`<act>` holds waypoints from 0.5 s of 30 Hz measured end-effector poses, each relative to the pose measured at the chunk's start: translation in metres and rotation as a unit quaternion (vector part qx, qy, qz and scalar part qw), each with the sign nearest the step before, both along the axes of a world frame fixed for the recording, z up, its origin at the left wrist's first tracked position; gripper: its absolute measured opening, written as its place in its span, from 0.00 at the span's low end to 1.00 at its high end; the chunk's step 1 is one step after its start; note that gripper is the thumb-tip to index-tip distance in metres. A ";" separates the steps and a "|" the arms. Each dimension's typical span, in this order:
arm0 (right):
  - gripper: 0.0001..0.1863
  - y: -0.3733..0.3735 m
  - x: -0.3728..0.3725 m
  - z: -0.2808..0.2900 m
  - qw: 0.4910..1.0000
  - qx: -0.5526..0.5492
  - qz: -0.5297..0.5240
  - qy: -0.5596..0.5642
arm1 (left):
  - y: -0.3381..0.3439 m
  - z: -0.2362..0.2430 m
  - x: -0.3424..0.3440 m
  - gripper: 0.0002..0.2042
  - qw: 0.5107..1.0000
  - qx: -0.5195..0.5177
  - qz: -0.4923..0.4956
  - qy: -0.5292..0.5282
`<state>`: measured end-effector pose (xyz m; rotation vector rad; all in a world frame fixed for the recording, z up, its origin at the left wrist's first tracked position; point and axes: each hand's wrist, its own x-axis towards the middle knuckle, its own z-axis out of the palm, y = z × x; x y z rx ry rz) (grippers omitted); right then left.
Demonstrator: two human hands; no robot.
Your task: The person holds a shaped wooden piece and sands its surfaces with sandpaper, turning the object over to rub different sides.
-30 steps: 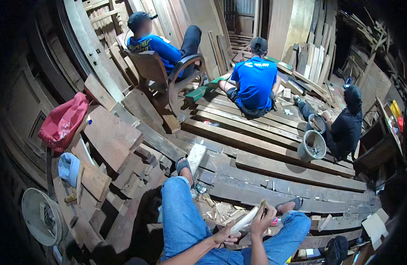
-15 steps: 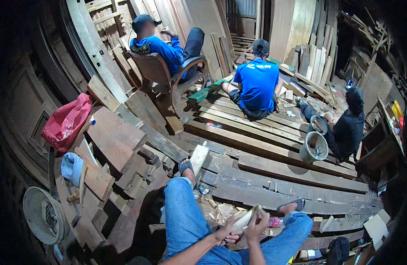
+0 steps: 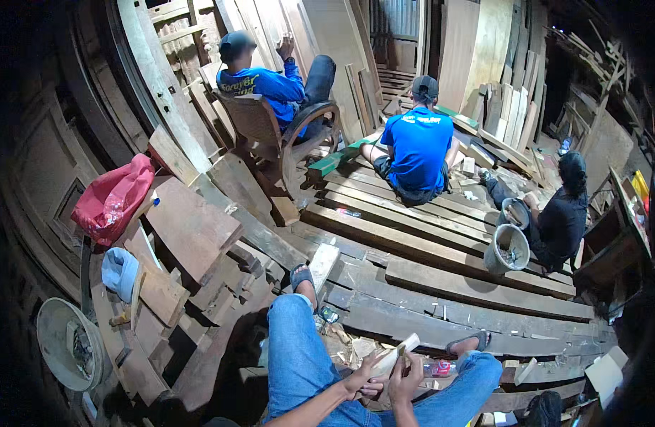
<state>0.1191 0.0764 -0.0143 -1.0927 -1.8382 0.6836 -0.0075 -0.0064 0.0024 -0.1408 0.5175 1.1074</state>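
Observation:
My left hand (image 3: 363, 377) grips the lower end of a pale, narrow wooden piece (image 3: 391, 356), which slants up to the right above my lap. My right hand (image 3: 405, 378) is closed at the piece's right side, touching it; a small greenish item shows by its fingertips, too small to make out. My jeans-clad legs (image 3: 299, 363) are spread beneath. Wood chips (image 3: 363, 349) and a red-labelled bottle (image 3: 437, 368) lie around my hands.
A co-worker sits in a wooden chair (image 3: 245, 117); two others (image 3: 416, 149) (image 3: 562, 220) sit on planks ahead. Two buckets (image 3: 506, 249) stand right, a pail (image 3: 60, 341) left. Stacked boards (image 3: 185, 220), a red bag (image 3: 114, 199) and a light-blue bag (image 3: 119, 274) lie left.
My right hand has moved down along the wooden piece. The co-worker in the chair has raised a hand. The surroundings sit slightly lower in the view.

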 end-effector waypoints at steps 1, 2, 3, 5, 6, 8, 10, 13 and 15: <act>0.08 0.006 -0.002 0.003 1.000 0.003 0.000 0.002 | 0.001 -0.004 0.003 0.30 1.000 0.003 0.000 0.002; 0.08 0.017 -0.005 0.008 0.998 -0.041 -0.041 0.017 | 0.003 -0.009 0.007 0.30 0.999 -0.004 -0.034 0.033; 0.09 0.030 -0.008 0.012 0.993 -0.086 -0.078 0.031 | 0.002 -0.013 0.009 0.30 0.996 -0.012 -0.064 0.064; 0.10 0.049 -0.003 0.006 0.993 -0.040 -0.104 0.044 | 0.003 -0.010 0.015 0.30 0.990 0.019 -0.084 0.110; 0.10 0.045 -0.001 0.002 0.996 -0.024 -0.085 0.017 | 0.004 0.003 0.007 0.30 0.992 0.007 -0.079 0.097; 0.09 0.032 0.004 -0.006 0.998 -0.031 -0.048 -0.016 | 0.008 0.011 0.002 0.21 0.997 0.037 -0.035 0.065; 0.09 0.024 -0.001 0.003 0.998 -0.047 -0.038 -0.011 | 0.005 -0.004 0.014 0.21 0.993 0.007 -0.047 0.105; 0.07 0.047 -0.002 0.006 0.988 -0.066 -0.121 0.064 | 0.004 -0.010 0.024 0.22 0.977 -0.001 -0.069 0.201; 0.07 0.037 0.004 0.006 0.996 0.008 -0.090 -0.007 | 0.002 -0.042 0.014 0.24 0.983 0.022 -0.102 0.150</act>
